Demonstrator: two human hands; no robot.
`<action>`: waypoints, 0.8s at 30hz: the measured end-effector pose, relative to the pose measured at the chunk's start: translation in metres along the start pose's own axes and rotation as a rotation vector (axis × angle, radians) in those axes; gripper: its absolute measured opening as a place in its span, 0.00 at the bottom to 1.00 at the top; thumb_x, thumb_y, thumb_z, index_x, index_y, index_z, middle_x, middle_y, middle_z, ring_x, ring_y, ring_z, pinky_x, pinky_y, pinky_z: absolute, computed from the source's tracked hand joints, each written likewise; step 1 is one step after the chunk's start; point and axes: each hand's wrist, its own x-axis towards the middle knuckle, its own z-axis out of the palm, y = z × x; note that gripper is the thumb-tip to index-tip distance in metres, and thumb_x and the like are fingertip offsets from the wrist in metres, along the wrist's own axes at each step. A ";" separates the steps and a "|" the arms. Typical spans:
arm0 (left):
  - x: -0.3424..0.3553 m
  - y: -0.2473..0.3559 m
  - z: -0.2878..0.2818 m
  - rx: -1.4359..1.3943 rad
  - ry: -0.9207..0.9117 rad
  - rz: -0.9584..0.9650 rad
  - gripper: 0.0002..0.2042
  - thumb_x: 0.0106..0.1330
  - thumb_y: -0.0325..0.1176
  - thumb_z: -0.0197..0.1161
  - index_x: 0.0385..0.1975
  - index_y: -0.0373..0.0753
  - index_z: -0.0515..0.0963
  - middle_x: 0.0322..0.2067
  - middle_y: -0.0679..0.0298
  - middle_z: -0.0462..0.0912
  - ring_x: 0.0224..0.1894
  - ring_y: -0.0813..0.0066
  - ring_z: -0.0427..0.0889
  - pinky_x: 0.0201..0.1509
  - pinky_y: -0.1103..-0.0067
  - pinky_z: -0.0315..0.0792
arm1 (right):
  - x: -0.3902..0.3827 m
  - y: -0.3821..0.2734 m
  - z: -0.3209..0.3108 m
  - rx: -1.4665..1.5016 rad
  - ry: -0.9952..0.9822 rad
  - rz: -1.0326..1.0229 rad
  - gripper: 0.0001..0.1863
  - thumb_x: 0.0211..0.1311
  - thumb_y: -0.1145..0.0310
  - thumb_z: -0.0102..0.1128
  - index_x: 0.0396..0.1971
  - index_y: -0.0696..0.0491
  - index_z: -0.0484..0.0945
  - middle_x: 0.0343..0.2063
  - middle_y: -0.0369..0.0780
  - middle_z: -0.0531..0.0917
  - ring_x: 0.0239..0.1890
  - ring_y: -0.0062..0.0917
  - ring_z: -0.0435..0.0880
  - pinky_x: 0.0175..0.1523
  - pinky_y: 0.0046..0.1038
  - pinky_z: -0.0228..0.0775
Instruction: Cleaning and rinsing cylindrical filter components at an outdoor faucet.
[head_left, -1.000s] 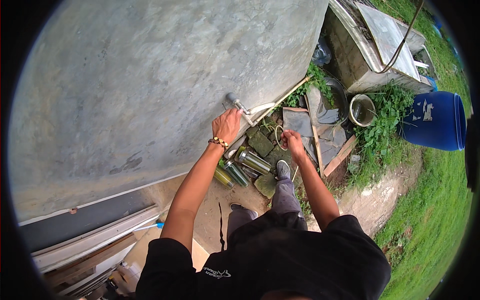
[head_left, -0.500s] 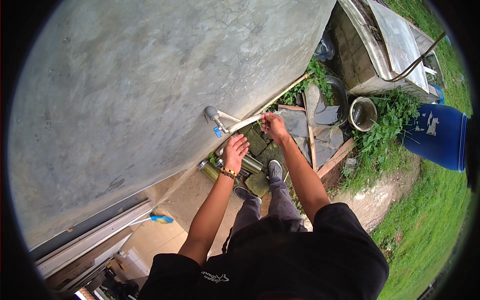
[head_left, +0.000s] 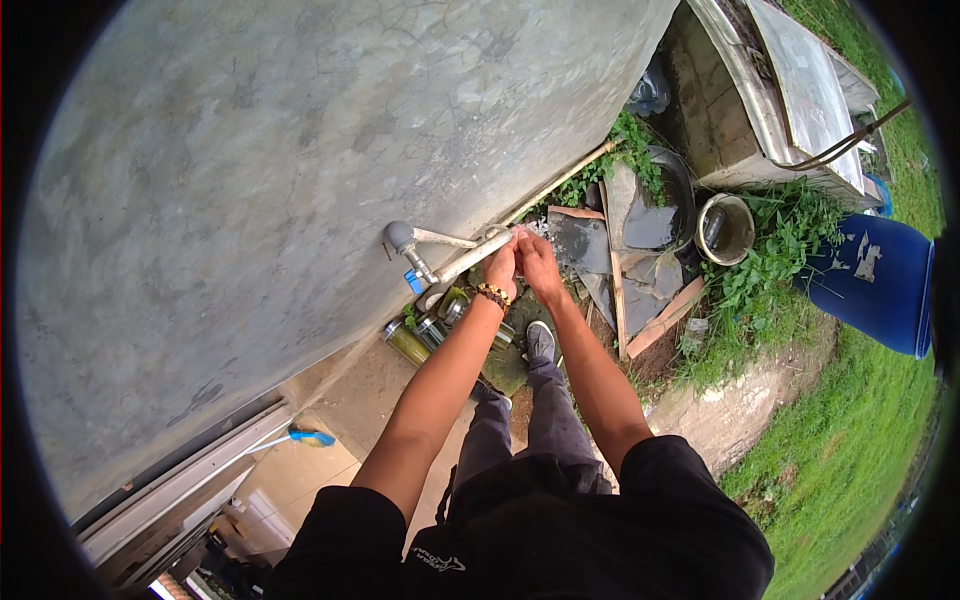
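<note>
Below the grey wall fitting [head_left: 400, 238], a tap with a blue handle [head_left: 414, 283] feeds a white pipe [head_left: 465, 260]. My left hand [head_left: 500, 266] and my right hand [head_left: 537, 262] are together at that pipe's open end, their fingers curled inward and overlapping. A pale splash, which looks like water, shows by the fingertips; whether anything is between them I cannot make out. Several metal-capped bottles [head_left: 405, 343] lie on the ground below and left of my hands.
Grey wall [head_left: 250, 180] on the left. Broken slabs [head_left: 575, 240], a black basin [head_left: 657, 228], a metal bucket [head_left: 724, 228] and a blue barrel [head_left: 865, 280] lie rightward. A concrete trough [head_left: 715, 120] stands at the upper right; a blue brush [head_left: 310, 437] is at the lower left.
My left hand moved from the tap, through an open-palm position below the pipe, rightward to the pipe's end beside my right hand. A pale splash now shows there.
</note>
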 end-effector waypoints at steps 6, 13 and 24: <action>0.030 0.018 -0.025 -0.542 0.020 -0.012 0.07 0.69 0.27 0.59 0.43 0.36 0.78 0.42 0.60 0.85 0.48 0.69 0.83 0.56 0.73 0.79 | -0.045 -0.014 0.012 -0.341 -0.031 -0.159 0.20 0.72 0.64 0.49 0.19 0.60 0.70 0.14 0.32 0.67 0.20 0.15 0.62 0.25 0.28 0.57; 0.017 0.000 -0.021 -0.850 -0.303 -0.228 0.04 0.71 0.28 0.55 0.41 0.36 0.73 0.18 0.73 0.67 0.15 0.86 0.60 0.16 0.88 0.55 | -0.042 -0.010 -0.022 -0.036 -0.029 0.165 0.25 0.73 0.54 0.46 0.20 0.57 0.75 0.14 0.35 0.73 0.17 0.19 0.70 0.25 0.26 0.65; -0.029 -0.016 0.001 0.276 -0.260 0.099 0.19 0.77 0.46 0.45 0.22 0.47 0.66 0.17 0.76 0.59 0.18 0.86 0.58 0.23 0.82 0.53 | 0.052 -0.013 0.003 0.113 0.173 0.165 0.21 0.76 0.57 0.41 0.23 0.54 0.68 0.15 0.34 0.67 0.13 0.22 0.65 0.19 0.29 0.60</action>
